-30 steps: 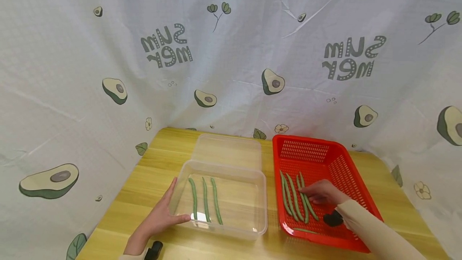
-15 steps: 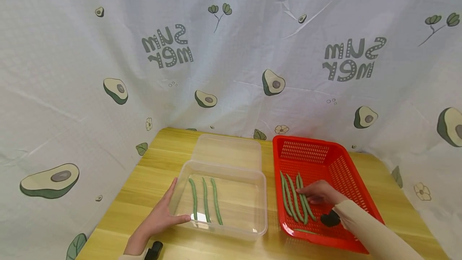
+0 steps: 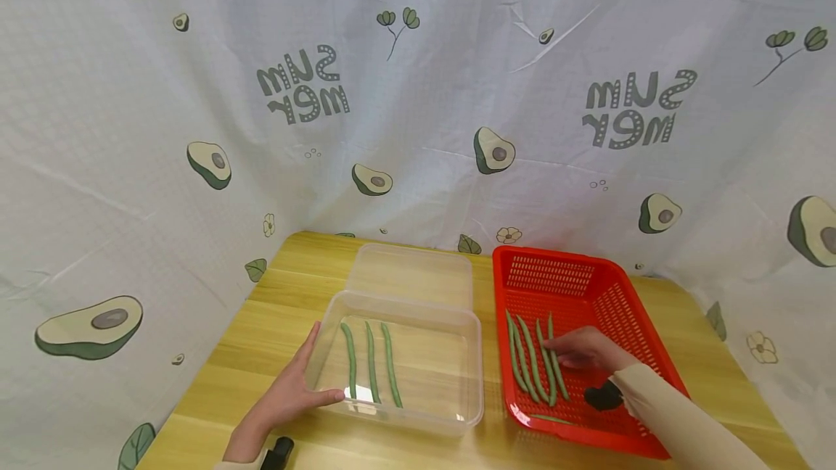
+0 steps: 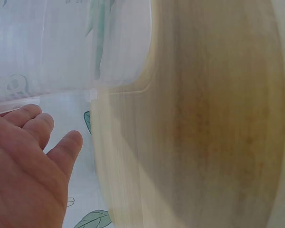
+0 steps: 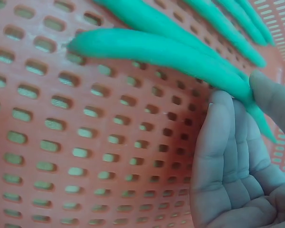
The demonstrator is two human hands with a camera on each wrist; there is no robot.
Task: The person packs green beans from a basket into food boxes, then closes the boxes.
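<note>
My left hand (image 3: 290, 392) rests at the near-left corner of a clear plastic box (image 3: 434, 365), fingers along its side and thumb at the front rim. Inside lie 3 green beans (image 3: 371, 361), side by side. Over the red basket (image 3: 653, 332), my right hand (image 3: 583, 348) pinches one green bean (image 5: 147, 47) between thumb and fingertips, close to one end in the right wrist view. That bean's far part slants just above the basket's perforated floor. Several more green beans (image 3: 522, 357) lie roughly parallel to its left, partly overlapping it in the right wrist view.
A flat clear lid (image 3: 411, 274) lies behind the box on the wooden table (image 3: 248, 354). Another bean (image 3: 551, 418) lies along the basket's near wall. A white curtain (image 3: 418, 107) printed with avocados hangs behind and beside the table.
The pinched bean's far end has shifted slightly right, away from the neighbouring bean. My right hand moved a little left, then back right. My left hand and the box stayed in place.
</note>
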